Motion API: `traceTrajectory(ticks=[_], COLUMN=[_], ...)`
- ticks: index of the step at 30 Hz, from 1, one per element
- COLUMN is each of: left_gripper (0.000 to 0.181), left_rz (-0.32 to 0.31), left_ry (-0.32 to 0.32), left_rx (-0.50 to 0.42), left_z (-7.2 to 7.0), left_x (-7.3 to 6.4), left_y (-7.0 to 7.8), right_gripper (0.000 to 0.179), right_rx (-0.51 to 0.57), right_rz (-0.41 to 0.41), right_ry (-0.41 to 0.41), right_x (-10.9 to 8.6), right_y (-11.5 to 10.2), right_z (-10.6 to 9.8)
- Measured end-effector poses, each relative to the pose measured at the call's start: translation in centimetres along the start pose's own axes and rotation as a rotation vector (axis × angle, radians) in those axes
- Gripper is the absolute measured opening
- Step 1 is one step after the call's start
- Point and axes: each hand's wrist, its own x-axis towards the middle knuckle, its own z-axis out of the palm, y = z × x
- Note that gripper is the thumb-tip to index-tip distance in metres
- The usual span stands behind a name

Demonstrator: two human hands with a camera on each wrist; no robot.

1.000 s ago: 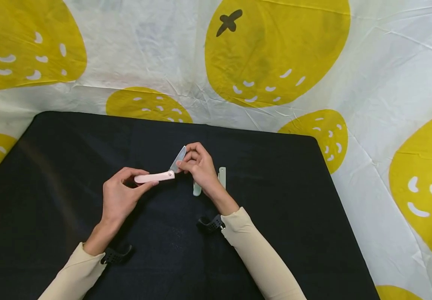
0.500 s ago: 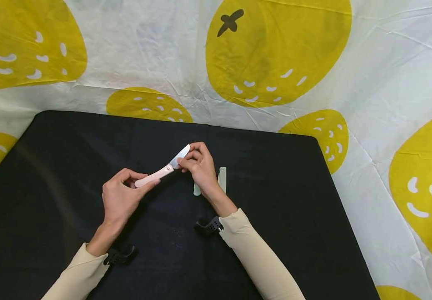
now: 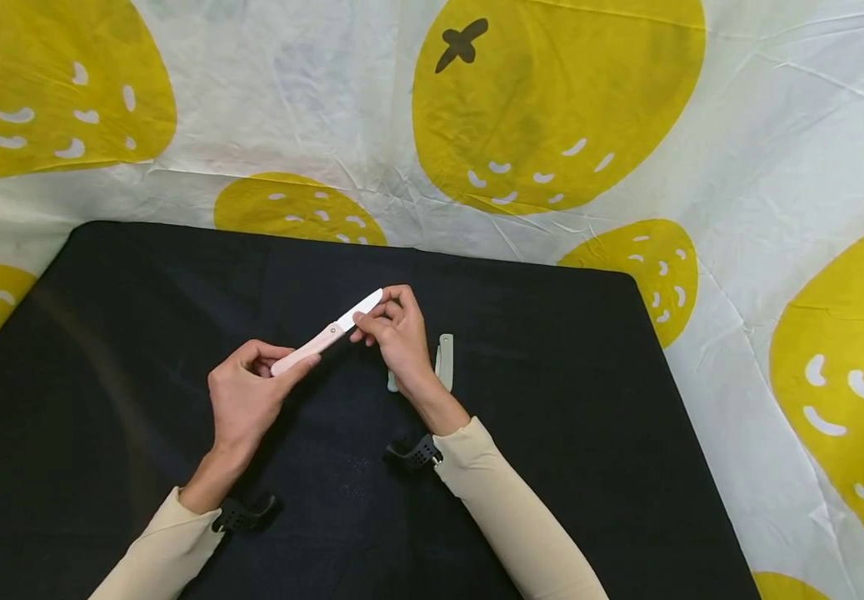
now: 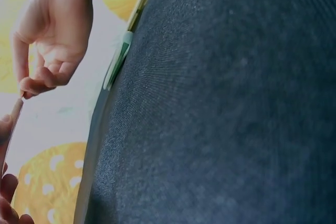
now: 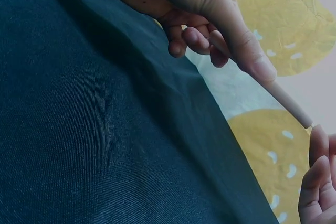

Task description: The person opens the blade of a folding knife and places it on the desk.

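A folding knife with a pale pink handle (image 3: 308, 349) is held up over the black table, its blade (image 3: 352, 315) swung out almost in line with the handle. My left hand (image 3: 246, 400) grips the handle's rear end between thumb and fingers. With thumb and fingertips, my right hand (image 3: 400, 333) pinches the blade close to its tip. From the right wrist side, the left hand (image 5: 210, 9) shows along the pink handle. A pale green folding knife (image 3: 444, 360) lies on the table behind the right wrist, partly hidden by it.
Black cloth covers the table (image 3: 551, 433). A white curtain (image 3: 312, 92) printed with yellow fruit hangs behind the table's far edge and along its sides. Each wrist wears a black strap (image 3: 412, 452) below a cream sleeve.
The blade has swung from a clear angle to nearly straight with the handle. The handle's front end has tilted up and away, while both hands stay almost in place.
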Motion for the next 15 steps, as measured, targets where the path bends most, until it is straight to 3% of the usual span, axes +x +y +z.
traceTrajectory(ticks=[7, 15], left_gripper=[0.028, 0.035], left_rz=[-0.019, -0.033], left_ry=[-0.065, -0.224], left_rx=[0.022, 0.050], left_z=[0.1, -0.3], left_x=[0.0, -0.3], left_y=[0.0, 0.1], right_gripper=[0.034, 0.052], right_rx=[-0.016, -0.063], right_rz=[0.014, -0.018], right_ry=[0.012, 0.007], right_x=[0.5, 1.4], right_y=[0.2, 0.0], right_z=[0.3, 0.6])
